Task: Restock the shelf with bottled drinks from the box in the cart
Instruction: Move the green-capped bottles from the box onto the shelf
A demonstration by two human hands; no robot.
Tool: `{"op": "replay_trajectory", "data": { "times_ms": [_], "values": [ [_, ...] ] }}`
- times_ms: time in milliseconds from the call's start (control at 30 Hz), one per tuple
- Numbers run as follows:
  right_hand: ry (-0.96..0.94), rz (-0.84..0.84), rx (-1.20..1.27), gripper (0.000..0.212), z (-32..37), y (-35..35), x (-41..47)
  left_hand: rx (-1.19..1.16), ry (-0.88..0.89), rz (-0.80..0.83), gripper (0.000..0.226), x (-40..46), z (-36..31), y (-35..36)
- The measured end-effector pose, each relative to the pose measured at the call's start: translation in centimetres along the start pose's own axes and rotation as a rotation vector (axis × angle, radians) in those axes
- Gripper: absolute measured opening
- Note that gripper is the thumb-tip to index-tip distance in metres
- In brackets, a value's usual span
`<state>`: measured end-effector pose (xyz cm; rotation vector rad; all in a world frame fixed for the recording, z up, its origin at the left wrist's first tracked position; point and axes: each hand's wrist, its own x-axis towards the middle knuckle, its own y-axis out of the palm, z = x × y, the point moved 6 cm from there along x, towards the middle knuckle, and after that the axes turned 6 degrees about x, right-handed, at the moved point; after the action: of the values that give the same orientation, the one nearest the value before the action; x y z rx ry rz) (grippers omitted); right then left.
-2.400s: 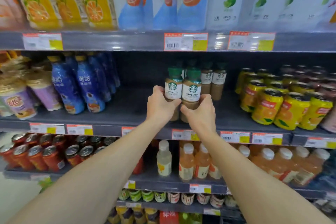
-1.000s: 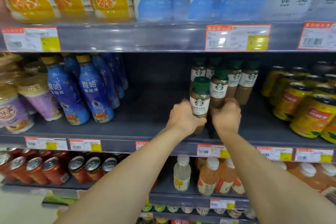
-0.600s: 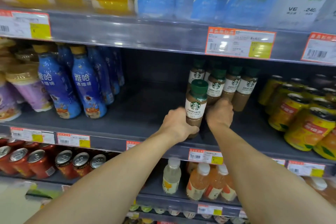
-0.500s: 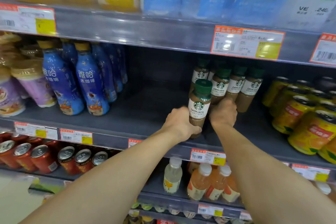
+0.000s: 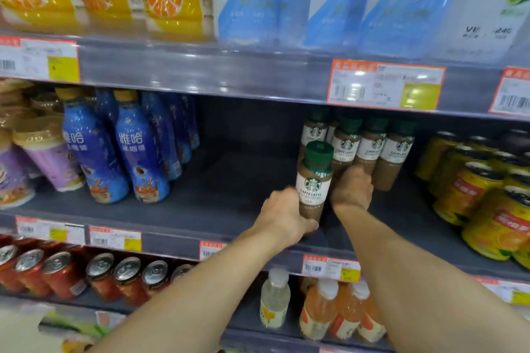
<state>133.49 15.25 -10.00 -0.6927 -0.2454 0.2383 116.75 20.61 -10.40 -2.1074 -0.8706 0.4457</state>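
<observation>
A: Location and grip status?

B: Latte bottle (image 5: 313, 186) at shelf (image 5: 229, 198) front, 7 o'clock of its row (image 5: 370, 146). Left hand (image 5: 282, 216) wraps its base; right hand (image 5: 351, 189) curled on a rear bottle.

A: Handling?

B: Likely rigid, weighty, slick. Hold below label.

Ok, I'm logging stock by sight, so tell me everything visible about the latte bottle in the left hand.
The latte bottle is small and clear, plastic or glass by its look, full of light brown coffee. It has a dark green cap and a white label with a green round logo reading CAFFE LATTE. It stands upright at the front of the dark middle shelf, ahead of a row of matching bottles. The left hand grips its lower part; its base is hidden.
</observation>
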Motion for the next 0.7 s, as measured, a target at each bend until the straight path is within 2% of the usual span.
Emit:
{"op": "replay_trajectory", "data": {
  "times_ms": [467,567,700],
  "values": [
    [-0.068,0.007,-0.004,0.034,-1.0,-0.1,-0.2,0.009,0.027,-0.027,0.051,0.3,0.2,0.3],
    [-0.093,0.079,0.018,0.034,-1.5,0.0,-0.4,0.008,0.033,-0.031,0.051,0.4,0.1,0.3],
    [-0.185,0.251,-0.117,0.026,-2.2,-0.1,-1.1,0.048,0.020,-0.031,0.059,1.1,-0.2,0.1]
  ]
}}
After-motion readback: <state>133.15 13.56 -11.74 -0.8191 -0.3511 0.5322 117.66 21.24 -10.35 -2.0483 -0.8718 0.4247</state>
